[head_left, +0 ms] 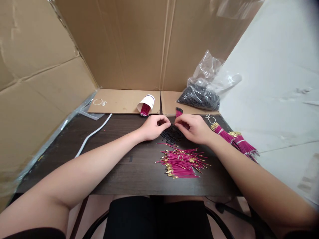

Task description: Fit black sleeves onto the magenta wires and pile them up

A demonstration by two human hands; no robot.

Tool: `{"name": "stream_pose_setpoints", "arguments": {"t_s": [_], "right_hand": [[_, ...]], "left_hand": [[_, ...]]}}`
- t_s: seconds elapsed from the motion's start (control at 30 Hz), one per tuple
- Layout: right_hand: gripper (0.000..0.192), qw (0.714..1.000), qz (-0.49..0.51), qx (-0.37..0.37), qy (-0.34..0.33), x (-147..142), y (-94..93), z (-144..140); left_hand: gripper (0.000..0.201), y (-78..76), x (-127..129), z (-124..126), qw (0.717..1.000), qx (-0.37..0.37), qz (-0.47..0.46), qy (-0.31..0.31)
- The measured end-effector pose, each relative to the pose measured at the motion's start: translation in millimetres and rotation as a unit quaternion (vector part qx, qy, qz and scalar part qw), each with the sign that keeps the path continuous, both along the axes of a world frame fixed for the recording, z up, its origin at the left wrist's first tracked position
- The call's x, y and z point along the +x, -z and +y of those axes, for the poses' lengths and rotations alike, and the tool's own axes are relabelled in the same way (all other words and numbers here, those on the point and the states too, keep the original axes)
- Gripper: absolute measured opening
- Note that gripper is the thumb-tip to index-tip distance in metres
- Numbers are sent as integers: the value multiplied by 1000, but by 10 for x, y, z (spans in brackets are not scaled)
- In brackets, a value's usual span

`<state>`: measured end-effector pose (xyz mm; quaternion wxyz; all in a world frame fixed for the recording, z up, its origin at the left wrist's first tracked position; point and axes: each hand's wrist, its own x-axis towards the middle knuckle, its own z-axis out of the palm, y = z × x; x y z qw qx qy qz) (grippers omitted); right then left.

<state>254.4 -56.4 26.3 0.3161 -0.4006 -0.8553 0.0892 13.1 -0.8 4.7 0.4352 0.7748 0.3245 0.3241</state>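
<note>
My left hand (153, 126) and my right hand (194, 127) meet fingertip to fingertip over a small heap of black sleeves (171, 134) on the dark table (119, 166). My right hand grips a small bunch of magenta wires (178, 113) whose ends stick up behind the fingers. My left hand pinches something tiny at the fingertips; I cannot make out what it is. A loose pile of magenta wires with gold tips (183, 162) lies just in front of both hands.
A tipped paper cup (146, 104) holding magenta wires lies at the back. A clear bag of black sleeves (201, 93) sits back right. Bundled wires (235, 139) lie at the right edge. A white cable (92, 134) runs along the left. Cardboard walls (124, 43) enclose the table.
</note>
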Motion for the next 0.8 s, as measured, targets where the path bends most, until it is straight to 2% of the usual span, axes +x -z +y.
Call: {"name": "stream_pose_setpoints", "arguments": {"t_s": [0.63, 0.8], "right_hand": [[7, 1000, -21, -6, 14, 45, 27, 21], [11, 999, -21, -33, 11, 34, 20, 27]], "left_hand": [[16, 24, 3, -32, 1000, 7, 0, -21], [14, 41, 5, -34, 1000, 16, 0, -22]]}}
